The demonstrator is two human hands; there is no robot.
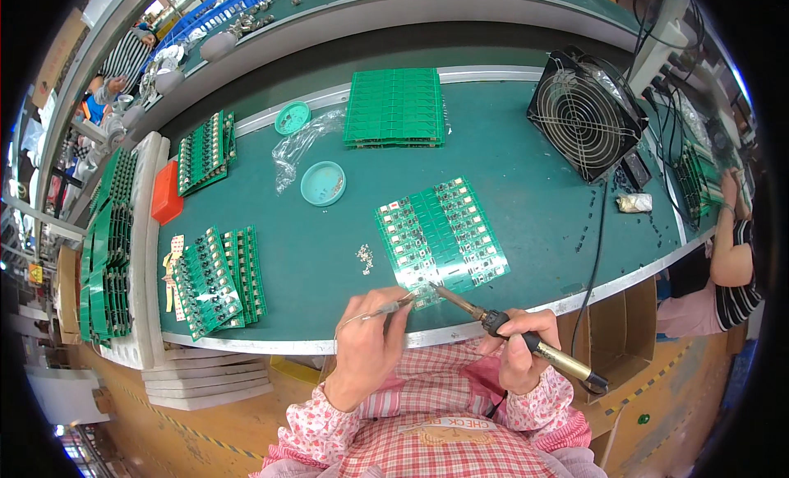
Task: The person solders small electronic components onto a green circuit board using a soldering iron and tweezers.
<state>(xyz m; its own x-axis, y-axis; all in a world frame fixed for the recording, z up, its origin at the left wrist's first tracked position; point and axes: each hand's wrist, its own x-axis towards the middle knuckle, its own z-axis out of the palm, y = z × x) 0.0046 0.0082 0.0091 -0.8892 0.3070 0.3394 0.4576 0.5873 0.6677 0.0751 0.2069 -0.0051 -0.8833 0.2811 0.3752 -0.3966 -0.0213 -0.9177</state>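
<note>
My right hand (522, 346) is closed around the handle of a soldering iron (542, 346), whose tip points down and left at the near edge of a green circuit board panel (444, 240). Rows of small white and dark parts run along this panel, which lies flat at the table's front. My left hand (370, 330) pinches a thin silvery length that looks like solder wire (382, 310), with its end close to the panel's near left corner and the iron's tip. Left of the panel lies a small heap of tiny parts (364, 258).
Bare green panels (394, 108) are stacked at the back. Populated boards (218, 281) lean together at left, near a red box (167, 194). Two round turquoise dishes (323, 184) hold small bits. A black fan (588, 116) stands at back right; the iron's cord (597, 264) crosses the table. Another person's arm (727, 240) is at far right.
</note>
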